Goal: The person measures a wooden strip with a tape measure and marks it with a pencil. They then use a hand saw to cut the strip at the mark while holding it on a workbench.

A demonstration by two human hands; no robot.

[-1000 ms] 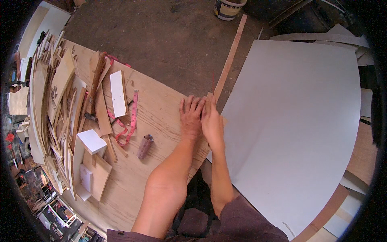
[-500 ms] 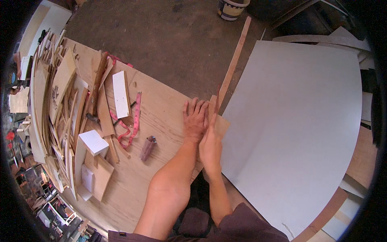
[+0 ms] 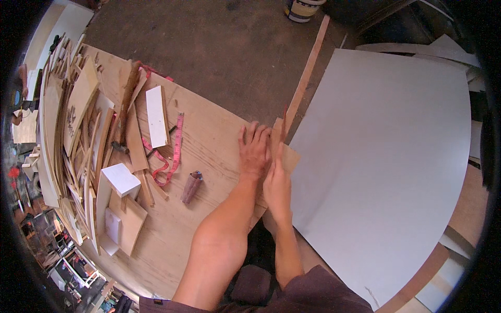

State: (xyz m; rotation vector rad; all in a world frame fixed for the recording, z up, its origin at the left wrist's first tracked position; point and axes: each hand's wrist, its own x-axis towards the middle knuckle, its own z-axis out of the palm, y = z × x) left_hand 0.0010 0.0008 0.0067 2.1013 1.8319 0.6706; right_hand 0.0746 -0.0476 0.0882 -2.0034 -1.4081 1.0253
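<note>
Reddish tool point(image 3: 285, 121) juts beyond right hand point(image 3: 277, 188) (wood strip point(image 3: 276, 130) alongside).

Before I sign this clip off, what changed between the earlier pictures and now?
Compared with a second ago, the right hand and its thin reddish tool have drawn back toward the person. Nothing was visibly taken or released. The left hand stays beside the wood strip; the pink measuring tape lies as before.

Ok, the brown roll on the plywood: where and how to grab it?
Probably around the middle of the brown roll, from above, gripping across its width: it's narrow, elongated, seemingly lying down, and plywood shows along both long sides.
</note>
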